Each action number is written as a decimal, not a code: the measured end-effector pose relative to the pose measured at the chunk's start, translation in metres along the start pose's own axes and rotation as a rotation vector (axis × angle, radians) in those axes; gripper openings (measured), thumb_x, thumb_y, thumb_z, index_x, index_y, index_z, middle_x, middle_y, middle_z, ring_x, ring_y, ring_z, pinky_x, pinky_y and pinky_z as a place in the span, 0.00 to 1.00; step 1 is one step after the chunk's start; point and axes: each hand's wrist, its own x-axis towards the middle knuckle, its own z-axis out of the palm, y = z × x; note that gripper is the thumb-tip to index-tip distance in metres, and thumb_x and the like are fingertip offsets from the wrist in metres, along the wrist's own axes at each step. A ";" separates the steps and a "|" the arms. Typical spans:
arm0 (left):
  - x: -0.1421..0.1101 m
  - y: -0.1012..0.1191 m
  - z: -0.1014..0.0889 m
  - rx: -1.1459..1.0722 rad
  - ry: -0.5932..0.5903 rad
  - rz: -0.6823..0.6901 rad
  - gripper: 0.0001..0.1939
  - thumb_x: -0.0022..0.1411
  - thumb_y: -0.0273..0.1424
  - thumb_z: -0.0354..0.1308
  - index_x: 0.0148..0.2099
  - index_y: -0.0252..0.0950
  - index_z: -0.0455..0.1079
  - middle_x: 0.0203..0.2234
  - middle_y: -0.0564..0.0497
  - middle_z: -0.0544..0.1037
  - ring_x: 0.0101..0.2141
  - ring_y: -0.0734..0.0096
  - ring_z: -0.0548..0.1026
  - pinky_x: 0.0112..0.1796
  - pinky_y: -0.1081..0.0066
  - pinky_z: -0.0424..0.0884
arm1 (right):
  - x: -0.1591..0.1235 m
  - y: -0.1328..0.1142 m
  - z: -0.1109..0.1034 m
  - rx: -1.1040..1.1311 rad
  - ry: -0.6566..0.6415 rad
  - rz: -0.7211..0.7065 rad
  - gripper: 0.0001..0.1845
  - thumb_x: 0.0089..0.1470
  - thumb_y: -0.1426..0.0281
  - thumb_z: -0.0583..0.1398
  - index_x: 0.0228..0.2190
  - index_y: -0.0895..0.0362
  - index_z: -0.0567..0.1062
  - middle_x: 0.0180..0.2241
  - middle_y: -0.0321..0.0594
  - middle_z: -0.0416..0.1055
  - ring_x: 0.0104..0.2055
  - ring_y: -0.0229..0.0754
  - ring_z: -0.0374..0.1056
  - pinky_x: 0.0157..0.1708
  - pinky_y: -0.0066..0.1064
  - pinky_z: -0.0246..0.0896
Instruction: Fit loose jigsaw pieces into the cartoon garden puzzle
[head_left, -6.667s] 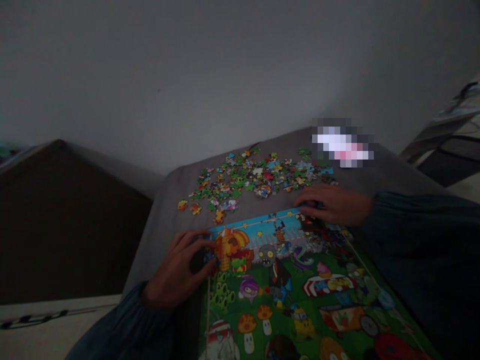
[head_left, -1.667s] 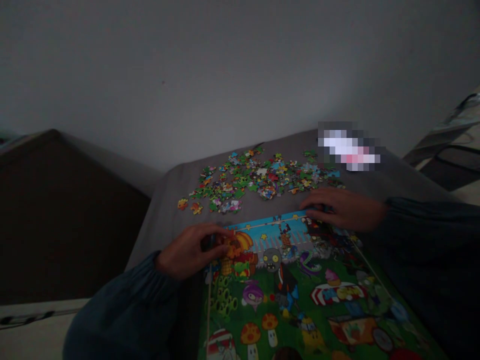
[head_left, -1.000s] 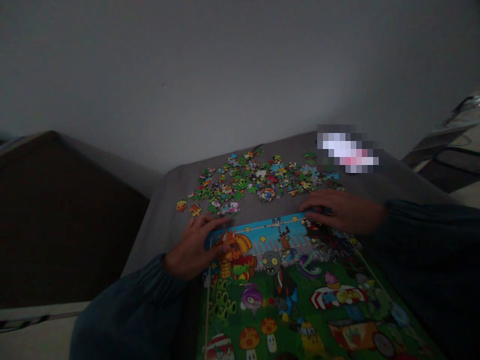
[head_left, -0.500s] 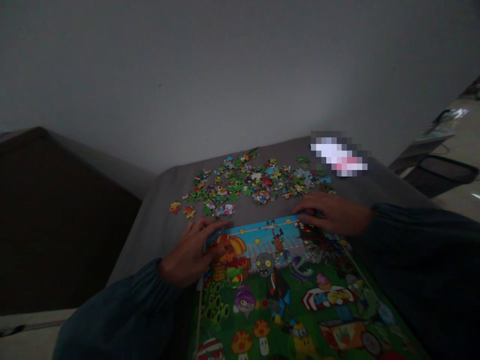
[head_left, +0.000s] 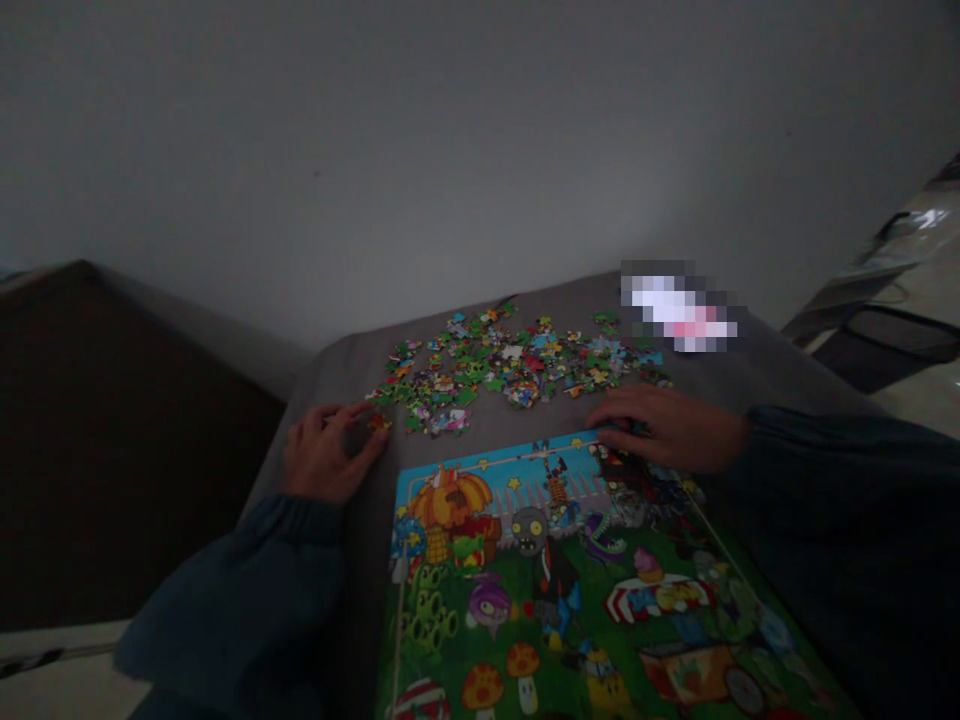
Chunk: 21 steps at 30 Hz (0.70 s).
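While the orange puzzle piece lay on the left side of the grey surface, it sat just right of the left hand, between thumb and index finger. That hand was bent, thumb and index apart at the base; whether their tips pinched the piece, I could not tell. The piece was too dim and small to show which way it pointed or its long axis.

Near and to the right was the picture sheet, whose figures stood with their heads toward the far side. Its far edge ran slightly aslant, the left end nearer than the right; its near end was out of view, so its full long axis could not be judged.

At the sheet's far right corner, the right hand lay with fingers curved and thumb just below them; I could not tell whether anything was gripped there. Beyond the sheet spread a heap of puzzle pieces, many green. Farther right lay a pixelated pale and pink object, with the wall behind.
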 end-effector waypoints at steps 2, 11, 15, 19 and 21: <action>0.003 -0.008 0.006 0.047 -0.032 -0.041 0.29 0.57 0.53 0.53 0.55 0.45 0.71 0.49 0.41 0.69 0.52 0.44 0.65 0.50 0.46 0.61 | 0.000 0.000 0.000 0.006 0.002 -0.002 0.19 0.62 0.61 0.50 0.43 0.59 0.74 0.40 0.47 0.72 0.44 0.48 0.67 0.44 0.42 0.60; 0.002 -0.004 0.000 -0.076 -0.063 0.061 0.24 0.55 0.51 0.57 0.48 0.43 0.73 0.46 0.45 0.75 0.49 0.50 0.69 0.52 0.52 0.61 | 0.000 0.002 0.001 -0.012 0.006 -0.006 0.18 0.62 0.62 0.50 0.43 0.58 0.74 0.40 0.47 0.72 0.43 0.48 0.67 0.44 0.43 0.60; 0.001 0.002 -0.001 -0.215 -0.104 0.059 0.21 0.60 0.46 0.51 0.50 0.42 0.72 0.38 0.49 0.79 0.40 0.59 0.75 0.43 0.63 0.69 | 0.000 0.002 0.001 -0.010 0.010 -0.015 0.17 0.62 0.62 0.50 0.43 0.57 0.74 0.41 0.47 0.72 0.44 0.48 0.67 0.45 0.43 0.61; 0.001 0.009 -0.002 -0.265 -0.086 0.135 0.21 0.64 0.42 0.45 0.51 0.42 0.73 0.38 0.48 0.77 0.38 0.60 0.73 0.41 0.63 0.69 | 0.000 0.004 0.003 -0.008 0.016 -0.012 0.17 0.62 0.62 0.51 0.43 0.57 0.74 0.41 0.47 0.72 0.44 0.48 0.67 0.45 0.43 0.60; 0.001 0.011 -0.002 -0.285 -0.110 0.234 0.20 0.65 0.38 0.44 0.48 0.42 0.75 0.36 0.47 0.77 0.39 0.60 0.73 0.43 0.60 0.68 | 0.000 0.005 0.003 -0.004 0.022 -0.014 0.17 0.62 0.61 0.51 0.43 0.57 0.74 0.41 0.47 0.72 0.44 0.48 0.67 0.44 0.42 0.60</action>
